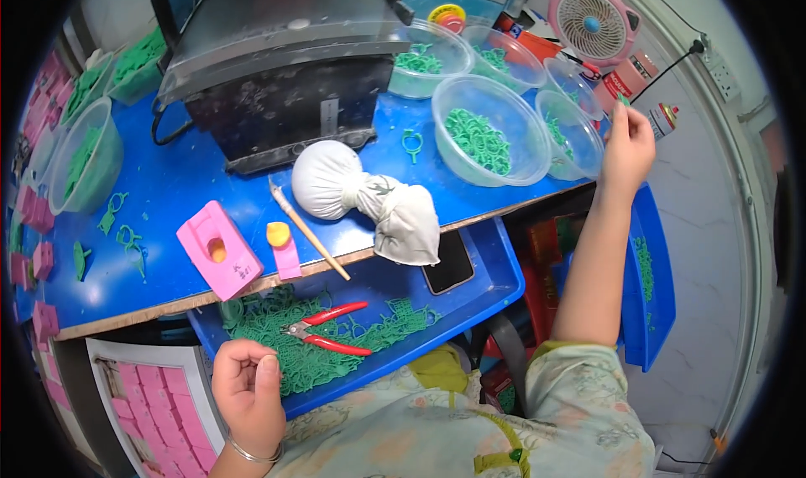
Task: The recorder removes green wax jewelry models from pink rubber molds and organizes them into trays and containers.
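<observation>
At the far right my right hand (631,146) is raised beside the clear bowls, its fingers pinched on a small green piece (623,99) that just shows at the fingertips. My left hand (249,394) is at the lower left with fingers curled in. Whether anything is inside it stays hidden. It is nearest to a blue tray (491,289) holding a heap of thin green ring-shaped pieces (311,369). Red-handled nippers (332,329) lie on the heap, jaws to the left. A dark phone (449,261) sits in the same tray.
On the blue table (151,251) are a pink mould block (220,251), a wooden-handled tool (311,233), a tied white cloth pouch (365,194) and a black machine (285,109). Clear bowls (537,146) hold green pieces. A pink fan (592,25) stands behind; another blue tray (655,310) sits lower right.
</observation>
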### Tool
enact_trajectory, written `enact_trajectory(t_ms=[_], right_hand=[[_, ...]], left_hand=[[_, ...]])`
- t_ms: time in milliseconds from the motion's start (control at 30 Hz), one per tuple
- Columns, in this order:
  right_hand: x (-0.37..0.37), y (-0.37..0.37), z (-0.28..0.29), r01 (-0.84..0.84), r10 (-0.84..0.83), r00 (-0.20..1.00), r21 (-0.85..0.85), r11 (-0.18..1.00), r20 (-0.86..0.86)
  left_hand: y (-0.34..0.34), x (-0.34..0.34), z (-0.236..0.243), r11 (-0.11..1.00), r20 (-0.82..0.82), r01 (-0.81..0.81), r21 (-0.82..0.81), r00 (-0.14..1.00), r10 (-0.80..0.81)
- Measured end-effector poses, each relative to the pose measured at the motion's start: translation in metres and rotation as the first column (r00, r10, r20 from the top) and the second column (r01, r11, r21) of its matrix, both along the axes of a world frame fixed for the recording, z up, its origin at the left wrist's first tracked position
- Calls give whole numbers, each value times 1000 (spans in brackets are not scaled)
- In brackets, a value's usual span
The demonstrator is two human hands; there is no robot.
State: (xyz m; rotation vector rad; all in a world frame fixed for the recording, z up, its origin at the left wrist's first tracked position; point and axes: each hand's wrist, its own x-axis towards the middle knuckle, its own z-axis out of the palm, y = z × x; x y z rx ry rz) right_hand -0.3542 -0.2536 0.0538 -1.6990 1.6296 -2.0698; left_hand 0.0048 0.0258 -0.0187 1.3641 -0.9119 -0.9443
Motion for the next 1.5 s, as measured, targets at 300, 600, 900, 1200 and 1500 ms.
enact_trajectory(t_ms=[300,600,900,1200,1500], right_hand=[[45,11,35,-356,346,933,122,927,96],[184,129,-4,-733,641,390,199,651,-661],[219,149,-40,-754,753,387,288,591,-532],[224,164,-38,-893,797,254,184,411,-548],[221,183,-49,-971,773,184,10,239,-608]], left_hand=[[-12,4,10,963,707,49,-264,689,159],[-88,22,45,949,942,-165,-270,159,295],[-50,35,49,989,923,-111,-95,361,129],[-27,31,44,985,-240,138,-106,957,-160],[-40,43,29,962,-898,12,-274,355,-261]])
